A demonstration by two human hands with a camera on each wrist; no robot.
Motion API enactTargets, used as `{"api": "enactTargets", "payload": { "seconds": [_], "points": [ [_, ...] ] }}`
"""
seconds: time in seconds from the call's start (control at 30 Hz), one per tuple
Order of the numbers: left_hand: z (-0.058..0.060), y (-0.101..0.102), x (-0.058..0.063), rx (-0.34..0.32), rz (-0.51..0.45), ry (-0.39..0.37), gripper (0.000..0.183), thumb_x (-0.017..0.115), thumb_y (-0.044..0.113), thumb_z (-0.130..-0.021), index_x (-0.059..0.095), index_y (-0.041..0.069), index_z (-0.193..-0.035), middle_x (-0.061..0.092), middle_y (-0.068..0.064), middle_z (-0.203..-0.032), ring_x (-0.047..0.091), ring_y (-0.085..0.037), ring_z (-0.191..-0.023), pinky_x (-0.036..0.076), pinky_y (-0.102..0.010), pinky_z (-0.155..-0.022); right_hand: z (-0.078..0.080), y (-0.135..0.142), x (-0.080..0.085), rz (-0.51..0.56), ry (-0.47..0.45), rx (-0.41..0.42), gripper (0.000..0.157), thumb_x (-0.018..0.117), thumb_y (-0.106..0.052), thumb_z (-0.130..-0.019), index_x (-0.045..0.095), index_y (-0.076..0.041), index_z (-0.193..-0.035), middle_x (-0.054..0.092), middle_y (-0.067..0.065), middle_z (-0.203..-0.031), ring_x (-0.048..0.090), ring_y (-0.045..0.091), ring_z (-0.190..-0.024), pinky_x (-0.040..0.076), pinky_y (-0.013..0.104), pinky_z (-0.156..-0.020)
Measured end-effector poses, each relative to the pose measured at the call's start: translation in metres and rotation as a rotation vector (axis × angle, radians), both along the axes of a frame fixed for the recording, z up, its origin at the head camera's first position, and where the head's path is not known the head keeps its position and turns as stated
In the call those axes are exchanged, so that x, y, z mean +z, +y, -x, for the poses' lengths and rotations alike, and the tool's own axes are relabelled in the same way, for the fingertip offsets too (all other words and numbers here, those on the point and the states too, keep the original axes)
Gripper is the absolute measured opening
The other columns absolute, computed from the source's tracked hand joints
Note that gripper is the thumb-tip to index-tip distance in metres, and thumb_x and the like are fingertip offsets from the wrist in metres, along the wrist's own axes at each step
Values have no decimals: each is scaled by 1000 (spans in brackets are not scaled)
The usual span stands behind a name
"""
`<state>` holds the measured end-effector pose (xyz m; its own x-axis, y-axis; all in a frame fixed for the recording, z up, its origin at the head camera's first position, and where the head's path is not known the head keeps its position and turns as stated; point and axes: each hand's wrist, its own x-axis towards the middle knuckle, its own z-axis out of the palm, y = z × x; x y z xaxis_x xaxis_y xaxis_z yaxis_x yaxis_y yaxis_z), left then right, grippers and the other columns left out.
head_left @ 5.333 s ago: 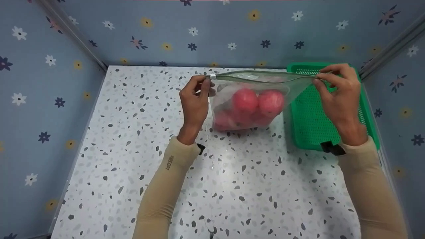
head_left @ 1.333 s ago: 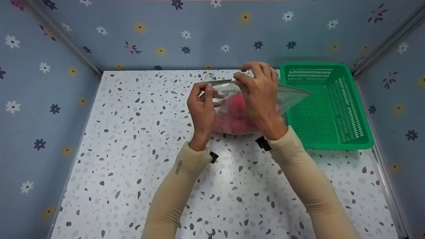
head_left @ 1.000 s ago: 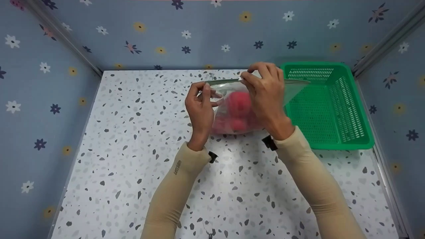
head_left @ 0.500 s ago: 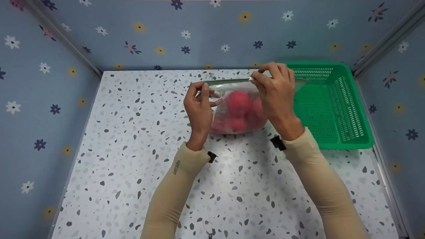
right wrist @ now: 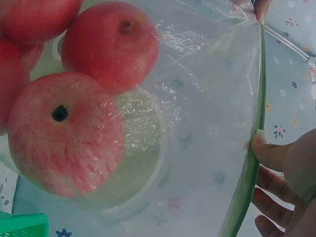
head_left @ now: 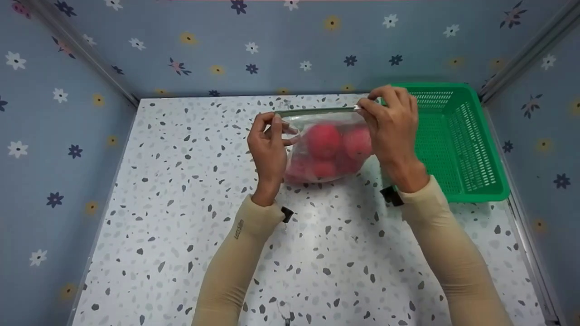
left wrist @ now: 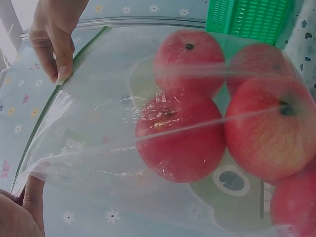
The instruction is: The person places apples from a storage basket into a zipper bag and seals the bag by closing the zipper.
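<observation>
A clear slider zip bag [head_left: 297, 129] with a green zip strip [head_left: 317, 111] holds several red apples [head_left: 324, 141]. My left hand [head_left: 269, 147] pinches the bag's top left corner between thumb and forefinger, its other fingers bent beside the film. On the right, thumb and fingers of my right hand [head_left: 393, 129] pinch the white slider [right wrist: 260, 134], well along the strip towards its right end. Part of the bag's right side is hidden behind that hand in the head view. The left wrist view shows apples [left wrist: 182, 138] through the film, below the strip.
A green plastic basket [head_left: 476, 198] stands at the back right, partly behind my right hand and forearm. The speckled white table [head_left: 181, 203] is bordered by flowered blue panels [head_left: 290, 50] at the back and both sides.
Earlier, the slider was at the left corner by my left hand while my right hand held the right corner. My right hand then took the slider and has drawn it rightward along the strip.
</observation>
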<state>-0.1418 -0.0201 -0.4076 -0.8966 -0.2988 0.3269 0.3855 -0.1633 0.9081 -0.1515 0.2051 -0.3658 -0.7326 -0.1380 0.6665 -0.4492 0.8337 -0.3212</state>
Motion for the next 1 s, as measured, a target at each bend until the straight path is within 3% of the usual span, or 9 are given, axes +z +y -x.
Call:
{"api": "enactTargets", "payload": {
  "seconds": [1.0],
  "points": [
    [-1, -12, -7, -25, 21, 42, 14, 50, 3, -111, 62, -4, -105, 62, -11, -92, 72, -18, -74, 66, -39, -66, -8, 36, 0, 55, -9, -34, 22, 70, -20, -100, 84, -4, -105, 68, 18, -108, 55, 40, -109, 39, 57, -103]
  ]
}}
